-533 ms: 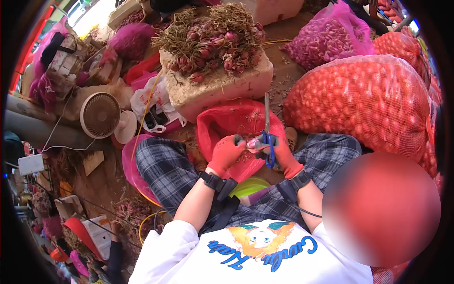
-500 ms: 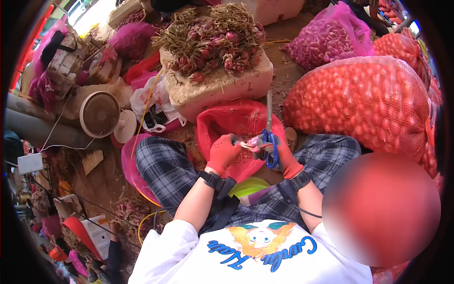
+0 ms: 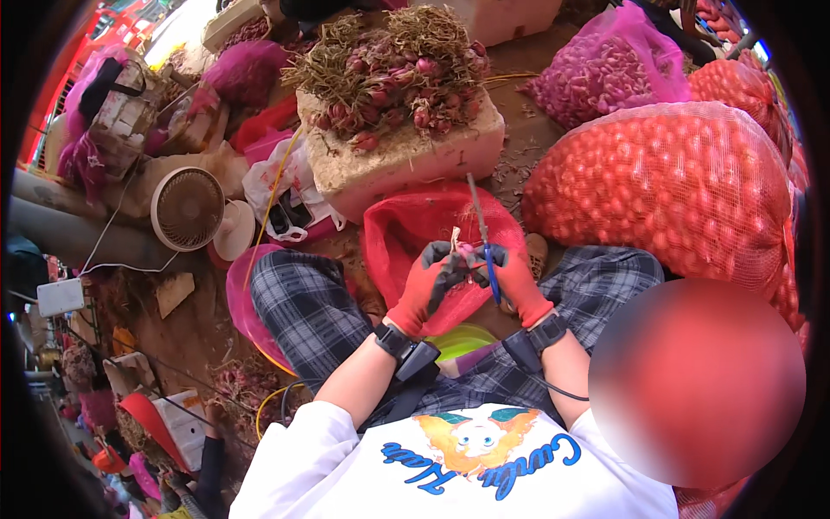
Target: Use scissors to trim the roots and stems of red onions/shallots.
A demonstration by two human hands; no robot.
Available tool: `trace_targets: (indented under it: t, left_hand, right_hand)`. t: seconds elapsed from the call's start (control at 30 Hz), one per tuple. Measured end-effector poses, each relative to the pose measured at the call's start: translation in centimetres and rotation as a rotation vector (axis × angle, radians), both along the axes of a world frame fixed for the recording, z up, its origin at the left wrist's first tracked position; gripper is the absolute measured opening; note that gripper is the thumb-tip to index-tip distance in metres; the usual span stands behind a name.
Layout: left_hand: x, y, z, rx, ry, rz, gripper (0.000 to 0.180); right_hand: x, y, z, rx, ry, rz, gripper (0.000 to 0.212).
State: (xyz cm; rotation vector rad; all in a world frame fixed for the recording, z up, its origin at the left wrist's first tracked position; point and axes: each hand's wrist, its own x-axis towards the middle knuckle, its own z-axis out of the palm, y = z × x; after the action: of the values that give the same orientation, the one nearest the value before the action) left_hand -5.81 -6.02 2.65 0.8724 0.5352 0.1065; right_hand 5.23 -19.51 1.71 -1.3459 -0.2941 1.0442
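Note:
Both my hands wear red gloves with dark palms and meet in front of my lap. My left hand (image 3: pixel 425 290) is closed, its fingertips pinching a small pinkish shallot (image 3: pixel 466 249) with a pale dry stalk standing up from it. Blue-handled scissors (image 3: pixel 491 275) are in my right hand (image 3: pixel 519 285), which is closed around them; their blades point up and away. The right fingertips also come against the shallot. Below and beyond my hands lies an open red mesh bag (image 3: pixel 386 227), with dry skin scraps on its inside.
A foam box (image 3: pixel 415 164) ahead carries bunches of dried-top shallots (image 3: pixel 415 78). At right lies a large red mesh sack of bulbs (image 3: pixel 657 186), with a pink sack (image 3: pixel 605 69) behind. A fan (image 3: pixel 188 209) and a white plastic bag (image 3: pixel 290 192) sit at left.
My left hand has turned so its dark palm side shows more, and the shallot's stalk now points up. The scissors have tilted leftward at the tip.

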Motion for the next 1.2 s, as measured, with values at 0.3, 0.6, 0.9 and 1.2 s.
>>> trace_targets:
  t: [0.3, 0.6, 0.9, 1.2]
  left_hand:
    - [0.1, 0.5, -0.4, 0.048, -0.169, -0.085, 0.029]
    - [-0.4, 0.8, 0.5, 0.324, -0.112, -0.071, 0.031]
    - [-1.0, 0.7, 1.5, 0.590, -0.041, -0.198, 0.025]
    - [-1.3, 1.1, 0.3, 0.517, -0.001, -0.313, 0.016]
  right_hand:
    - [0.0, 0.9, 1.3, 0.089, -0.013, -0.120, 0.016]
    - [-0.2, 0.2, 0.3, 0.070, 0.099, -0.189, 0.014]
    - [-0.4, 0.9, 3.5, -0.031, -0.649, 0.049, 0.042]
    - [-0.4, 0.2, 3.2, -0.195, -0.966, 0.188, 0.038]
